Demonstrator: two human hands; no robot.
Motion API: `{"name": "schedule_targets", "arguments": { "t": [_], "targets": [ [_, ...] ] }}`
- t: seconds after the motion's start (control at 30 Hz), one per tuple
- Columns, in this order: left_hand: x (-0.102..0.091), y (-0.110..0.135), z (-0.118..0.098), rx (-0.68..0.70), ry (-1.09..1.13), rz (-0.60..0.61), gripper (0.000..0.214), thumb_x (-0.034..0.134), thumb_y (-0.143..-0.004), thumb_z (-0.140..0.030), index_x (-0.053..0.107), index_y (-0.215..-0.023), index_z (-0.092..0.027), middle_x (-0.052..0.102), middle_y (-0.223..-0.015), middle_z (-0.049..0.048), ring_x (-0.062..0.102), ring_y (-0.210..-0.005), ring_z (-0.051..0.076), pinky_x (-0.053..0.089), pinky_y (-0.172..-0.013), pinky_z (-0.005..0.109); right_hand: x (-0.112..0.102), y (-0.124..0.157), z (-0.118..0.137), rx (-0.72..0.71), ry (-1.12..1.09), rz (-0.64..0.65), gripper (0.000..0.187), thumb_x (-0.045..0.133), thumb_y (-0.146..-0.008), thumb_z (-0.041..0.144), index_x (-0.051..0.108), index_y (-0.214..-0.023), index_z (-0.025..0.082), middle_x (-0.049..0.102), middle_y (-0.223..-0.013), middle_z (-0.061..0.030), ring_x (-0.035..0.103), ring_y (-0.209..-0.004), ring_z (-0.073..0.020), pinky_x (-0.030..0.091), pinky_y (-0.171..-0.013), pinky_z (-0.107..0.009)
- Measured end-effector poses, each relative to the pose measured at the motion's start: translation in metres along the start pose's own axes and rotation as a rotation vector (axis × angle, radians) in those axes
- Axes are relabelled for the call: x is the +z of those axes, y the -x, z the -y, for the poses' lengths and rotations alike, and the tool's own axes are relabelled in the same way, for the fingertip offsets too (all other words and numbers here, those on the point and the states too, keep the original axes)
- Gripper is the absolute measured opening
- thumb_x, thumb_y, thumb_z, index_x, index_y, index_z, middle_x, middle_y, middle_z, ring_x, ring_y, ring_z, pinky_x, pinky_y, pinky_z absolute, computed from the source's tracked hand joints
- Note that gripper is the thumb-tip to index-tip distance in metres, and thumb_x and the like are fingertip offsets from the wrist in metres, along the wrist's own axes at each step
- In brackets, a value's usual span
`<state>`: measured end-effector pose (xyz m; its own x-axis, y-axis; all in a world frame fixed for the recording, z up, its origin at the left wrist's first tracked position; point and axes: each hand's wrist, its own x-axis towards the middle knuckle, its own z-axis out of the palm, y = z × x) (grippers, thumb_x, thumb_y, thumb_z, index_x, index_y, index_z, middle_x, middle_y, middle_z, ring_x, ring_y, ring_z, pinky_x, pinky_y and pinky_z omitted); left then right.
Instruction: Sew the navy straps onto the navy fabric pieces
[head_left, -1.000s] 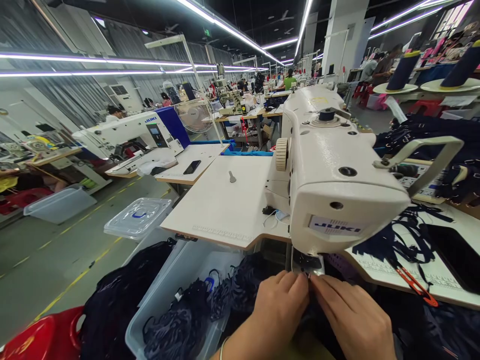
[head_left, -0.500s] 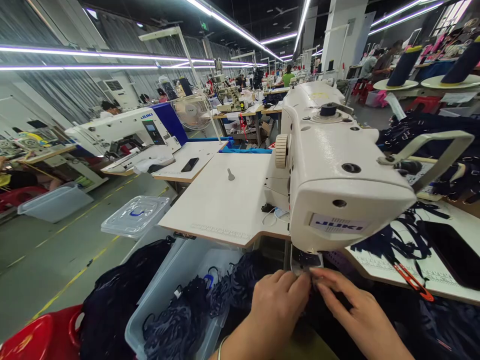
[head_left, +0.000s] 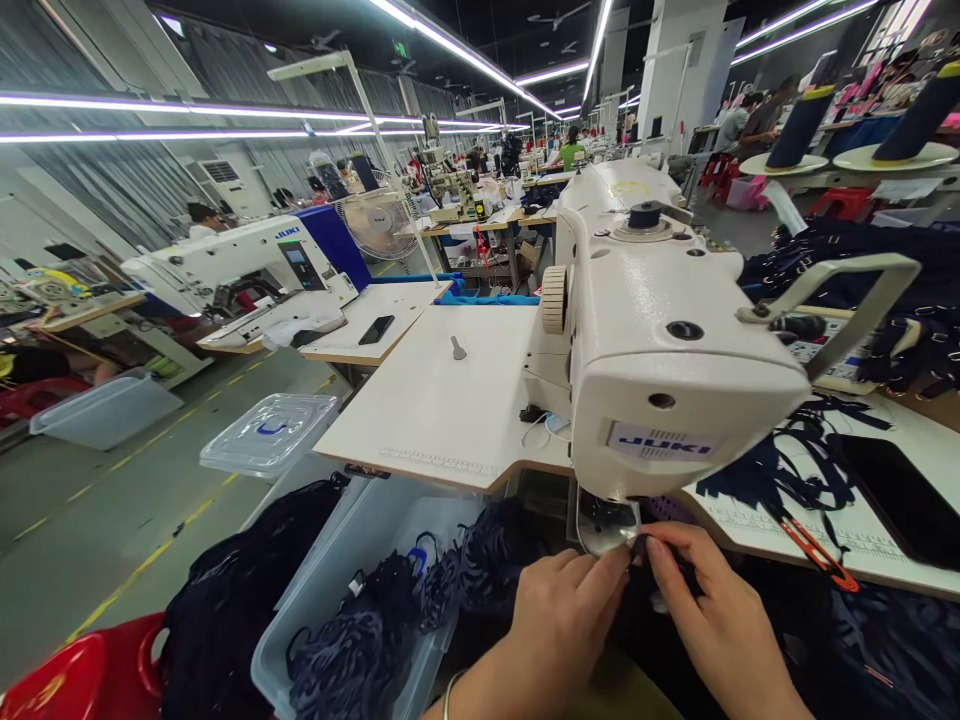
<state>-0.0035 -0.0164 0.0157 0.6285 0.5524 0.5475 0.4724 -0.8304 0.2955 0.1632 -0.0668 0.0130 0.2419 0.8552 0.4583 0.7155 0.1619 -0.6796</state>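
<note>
Below the head of a white sewing machine (head_left: 686, 385), my left hand (head_left: 559, 615) and my right hand (head_left: 716, 600) meet fingertip to fingertip. Both pinch a small piece of navy strap (head_left: 638, 549), mostly covered by the fingers. A clear plastic guard (head_left: 609, 528) hangs from the machine just beyond my fingertips; the needle itself is hidden. Under and around my hands lies dark cloth whose shape is hard to make out. A bracelet circles my left wrist.
A clear bin (head_left: 274, 660) of navy straps stands left of my hands, by a red stool (head_left: 82, 665). On the table at right lie loose straps (head_left: 780, 480), orange thread snips (head_left: 817, 550) and a phone (head_left: 900, 495). A metal key-like piece (head_left: 458, 349) rests on the left tabletop.
Both hands have shifted slightly right relative to the machine, and my right fingers have risen a little. More of the plastic guard and a bit of navy strap now show between them.
</note>
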Motion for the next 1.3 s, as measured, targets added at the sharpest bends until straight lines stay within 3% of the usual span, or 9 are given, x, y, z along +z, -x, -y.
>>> {"name": "schedule_targets", "arguments": {
  "t": [0.17, 0.4, 0.53, 0.67, 0.77, 0.87, 1.07, 1.2, 1.3],
  "targets": [
    [-0.015, -0.004, 0.006, -0.014, 0.04, 0.066, 0.018, 0.046, -0.101, -0.026, 0.063, -0.099, -0.022, 0.066, -0.065, -0.0022, 0.06, -0.053, 0.013, 0.042, -0.053, 0.023, -0.01, -0.002, -0.009, -0.114, -0.016, 0.133, 0.021, 0.045, -0.098, 0.028, 0.054, -0.117, 0.026, 0.066, -0.101, -0.0046, 0.069, -0.085, -0.0149, 0.059, -0.073, -0.02],
    [-0.031, -0.011, 0.006, -0.15, 0.219, 0.493, 0.006, 0.062, -0.091, -0.019, 0.067, -0.093, -0.023, 0.072, -0.082, -0.0042, 0.068, -0.071, 0.014, 0.048, -0.065, 0.02, -0.021, 0.005, -0.011, -0.364, -0.006, 0.342, 0.019, 0.05, -0.098, 0.027, 0.069, -0.101, 0.026, 0.069, -0.091, -0.0041, 0.066, -0.078, -0.017, 0.057, -0.072, -0.025],
    [-0.017, -0.006, 0.017, -0.216, 0.294, 0.575, 0.004, 0.067, -0.089, -0.023, 0.071, -0.091, -0.023, 0.073, -0.087, -0.0026, 0.068, -0.082, 0.016, 0.048, -0.084, 0.025, -0.017, 0.015, -0.018, -0.168, -0.131, 0.469, 0.018, 0.053, -0.097, 0.027, 0.071, -0.093, 0.026, 0.069, -0.085, -0.002, 0.065, -0.076, -0.0167, 0.054, -0.071, -0.025],
    [-0.006, 0.003, 0.03, -0.455, 0.256, 0.507, 0.009, 0.066, -0.089, -0.017, 0.071, -0.095, -0.013, 0.07, -0.105, 0.0119, 0.063, -0.106, 0.029, 0.027, -0.11, 0.053, -0.008, 0.021, -0.031, 0.323, -0.313, 0.605, 0.026, 0.057, -0.092, 0.045, 0.073, -0.083, 0.026, 0.071, -0.082, 0.0004, 0.066, -0.076, -0.0173, 0.052, -0.068, -0.022],
    [-0.003, 0.008, 0.029, -0.446, 0.384, 0.55, 0.014, 0.059, -0.094, -0.023, 0.071, -0.096, -0.015, 0.072, -0.098, 0.0079, 0.066, -0.096, 0.024, 0.044, -0.097, 0.04, 0.003, 0.026, -0.034, 0.637, -0.469, 0.55, 0.039, 0.061, -0.084, 0.059, 0.076, -0.086, 0.023, 0.074, -0.09, -0.0033, 0.067, -0.088, -0.0236, 0.053, -0.079, -0.028],
    [0.004, 0.013, 0.021, -0.481, 0.703, 0.533, 0.018, 0.063, -0.092, -0.031, 0.069, -0.102, -0.018, 0.072, -0.095, 0.0025, 0.067, -0.088, 0.017, 0.05, -0.077, 0.023, 0.016, 0.033, -0.03, 0.784, -0.648, 0.424, 0.047, 0.065, -0.078, 0.063, 0.077, -0.092, 0.02, 0.075, -0.095, -0.0075, 0.066, -0.098, -0.0285, 0.051, -0.089, -0.035],
    [0.022, 0.019, 0.016, -0.624, 0.854, 0.413, 0.015, 0.066, -0.087, -0.026, 0.063, -0.089, -0.011, 0.071, -0.088, 0.005, 0.065, -0.081, 0.015, 0.049, -0.075, 0.022, 0.023, 0.042, -0.03, 0.707, -0.7, 0.355, 0.037, 0.068, -0.08, 0.056, 0.078, -0.092, 0.023, 0.073, -0.094, -0.0069, 0.065, -0.094, -0.0256, 0.052, -0.086, -0.032],
    [0.015, 0.016, 0.012, -0.592, 0.78, 0.374, 0.008, 0.068, -0.083, -0.02, 0.062, -0.082, -0.015, 0.067, -0.083, 0.001, 0.062, -0.076, 0.013, 0.046, -0.071, 0.02, 0.014, 0.038, -0.032, 0.521, -0.649, 0.443, 0.039, 0.054, -0.091, 0.054, 0.075, -0.105, 0.025, 0.068, -0.103, -0.0074, 0.062, -0.1, -0.0245, 0.05, -0.089, -0.032],
    [0.01, 0.014, 0.006, -0.513, 0.691, 0.37, 0.011, 0.068, -0.08, -0.014, 0.06, -0.072, -0.017, 0.062, -0.08, -0.0008, 0.058, -0.072, 0.011, 0.042, -0.065, 0.019, 0.015, 0.034, -0.026, 0.505, -0.753, 0.514, 0.035, 0.054, -0.092, 0.05, 0.076, -0.103, 0.025, 0.067, -0.099, -0.0062, 0.061, -0.097, -0.0231, 0.049, -0.091, -0.033]
  ]
}}
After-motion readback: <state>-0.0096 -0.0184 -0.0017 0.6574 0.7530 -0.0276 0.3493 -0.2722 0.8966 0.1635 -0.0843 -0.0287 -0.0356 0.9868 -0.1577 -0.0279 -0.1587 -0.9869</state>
